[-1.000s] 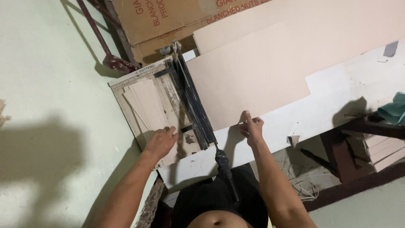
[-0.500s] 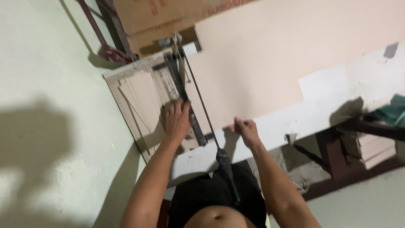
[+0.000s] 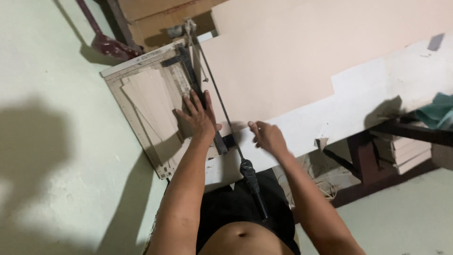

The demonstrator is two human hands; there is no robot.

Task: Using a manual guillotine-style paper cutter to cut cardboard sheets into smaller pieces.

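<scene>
A paper cutter (image 3: pixel 137 118) with a ruled base lies at the table's left end, with cut beige strips (image 3: pixel 151 99) on it. My left hand (image 3: pixel 198 118) presses flat, fingers spread, on the cutter's dark clamp bar (image 3: pixel 188 71). The thin blade lever (image 3: pixel 222 108) slants towards me and ends in a black handle (image 3: pixel 252 182) over my lap, with neither hand on it. A large beige sheet (image 3: pixel 292 56) lies under the lever and spreads to the right. My right hand (image 3: pixel 266 137) pinches the sheet's near edge, fingers curled.
A long white tabletop (image 3: pixel 377 89) carries the sheet. A teal cloth (image 3: pixel 439 111) lies at its right end, with stacked boards (image 3: pixel 406 151) under the dark table frame. A cardboard box (image 3: pixel 155 14) and a red-brown metal stand (image 3: pixel 108 45) stand behind the cutter on the pale green floor.
My left hand moved from the cutter's near edge up onto the clamp bar. The right hand stayed at the sheet's near edge and shifted slightly.
</scene>
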